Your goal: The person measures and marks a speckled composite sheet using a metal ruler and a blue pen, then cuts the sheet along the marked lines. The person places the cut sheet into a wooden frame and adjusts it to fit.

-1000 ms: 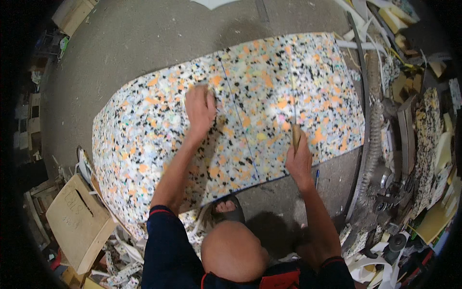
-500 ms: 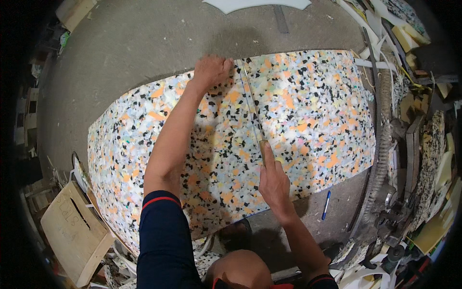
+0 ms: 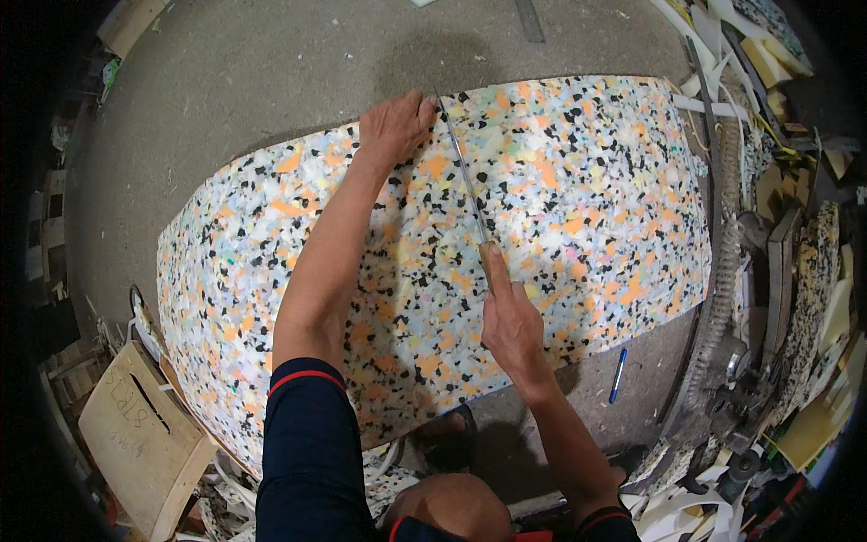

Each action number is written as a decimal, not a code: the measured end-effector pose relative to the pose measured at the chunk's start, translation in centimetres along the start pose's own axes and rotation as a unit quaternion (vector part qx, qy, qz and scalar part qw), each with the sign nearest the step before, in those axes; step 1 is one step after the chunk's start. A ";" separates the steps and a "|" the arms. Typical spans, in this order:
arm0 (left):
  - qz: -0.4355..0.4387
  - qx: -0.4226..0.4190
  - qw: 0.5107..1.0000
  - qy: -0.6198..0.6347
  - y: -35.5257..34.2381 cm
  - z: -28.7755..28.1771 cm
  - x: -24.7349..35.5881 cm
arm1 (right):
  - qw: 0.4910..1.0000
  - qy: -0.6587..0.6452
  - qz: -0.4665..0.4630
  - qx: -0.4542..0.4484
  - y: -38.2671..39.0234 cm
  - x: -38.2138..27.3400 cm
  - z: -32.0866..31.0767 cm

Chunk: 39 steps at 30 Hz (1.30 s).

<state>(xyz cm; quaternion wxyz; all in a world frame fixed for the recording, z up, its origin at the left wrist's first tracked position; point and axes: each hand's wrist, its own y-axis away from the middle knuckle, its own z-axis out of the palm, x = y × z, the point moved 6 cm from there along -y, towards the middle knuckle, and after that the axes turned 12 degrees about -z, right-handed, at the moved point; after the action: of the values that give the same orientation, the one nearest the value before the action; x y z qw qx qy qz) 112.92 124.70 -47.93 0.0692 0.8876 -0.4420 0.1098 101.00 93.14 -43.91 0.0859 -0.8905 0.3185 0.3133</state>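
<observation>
A large speckled foam sheet [image 3: 578,217], white with orange, black and pastel flecks, lies flat across the middle. My right hand [image 3: 515,330] is closed around the wooden handle of a long, thin-bladed knife [image 3: 467,185]. The blade slants away over the sheet, and its tip reaches the far edge just right of my left hand [image 3: 396,128]. That hand is closed on the sheet's far edge, its thumb side close to the blade tip; the fingertips are hidden. I cannot tell how deep the blade sits in the foam.
Grey floor or surface [image 3: 244,81] stretches beyond the sheet. A blue pen [image 3: 618,375] lies off its near right edge. Foam scraps [image 3: 813,307] and metal machine parts [image 3: 731,397] crowd the right side. A slotted wooden board [image 3: 140,434] leans at lower left.
The knife's tip now points farther left, up against the left hand's side, and its handle sits slightly farther away. My left hand's fist has loosened a little at the edge. The whole view has shifted slightly.
</observation>
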 end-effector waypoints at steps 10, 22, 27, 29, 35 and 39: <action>0.009 0.014 1.000 0.005 0.2 0.5 -0.3 | 1.000 0.010 0.002 -0.009 -0.1 -0.1 0.5; 0.004 -0.013 1.000 0.015 -0.2 0.3 0.3 | 1.000 0.008 0.010 -0.022 -3.3 0.0 -0.6; 0.007 0.013 0.998 0.054 -0.4 0.2 0.1 | 0.996 0.051 -0.061 0.033 -8.2 0.3 0.0; 0.015 0.019 0.998 0.055 -0.4 0.1 0.3 | 0.994 0.051 -0.079 0.048 -8.2 0.1 0.1; 0.028 0.020 0.998 0.048 -0.1 0.3 -0.3 | 1.000 0.022 0.000 -0.006 -2.5 -0.2 0.1; 0.015 0.005 0.999 0.032 0.3 0.4 -0.1 | 1.000 0.024 0.002 -0.009 -3.5 0.0 0.3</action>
<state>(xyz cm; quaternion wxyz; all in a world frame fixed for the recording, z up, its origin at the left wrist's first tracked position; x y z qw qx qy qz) 112.71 124.52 -48.29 0.0772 0.8771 -0.4525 0.1412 103.02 96.00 -44.33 0.0697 -0.8978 0.3197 0.2947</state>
